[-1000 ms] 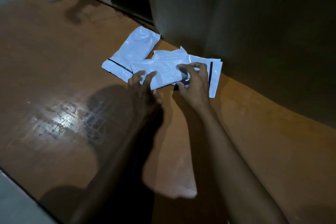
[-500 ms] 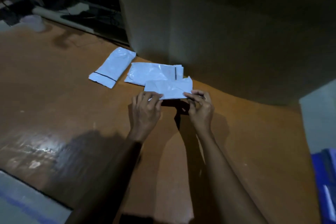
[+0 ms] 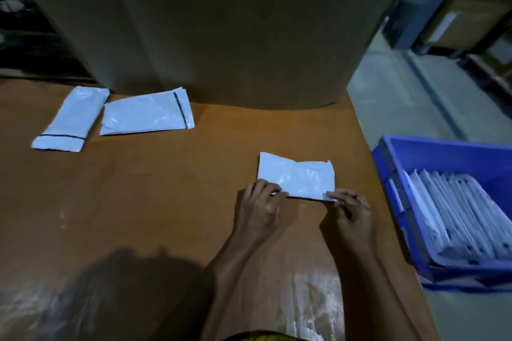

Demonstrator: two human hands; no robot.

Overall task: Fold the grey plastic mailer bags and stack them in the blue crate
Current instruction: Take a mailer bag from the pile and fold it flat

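Both hands (image 3: 259,209) (image 3: 352,212) pinching folded mailer (image 3: 295,176), blue crate (image 3: 443,149) beside

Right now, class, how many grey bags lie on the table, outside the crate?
3. The first bag lies far left, a second bag just right of it, a third bag near the crate, pinched by the left hand and right hand. More could hide underneath.

The folded bag (image 3: 296,177) is plain pale grey. The far-left bag (image 3: 69,119) and the bag beside it (image 3: 146,113) each bear a thin black stripe. The crate (image 3: 443,144) is blue, the table (image 3: 166,202) orange-brown.
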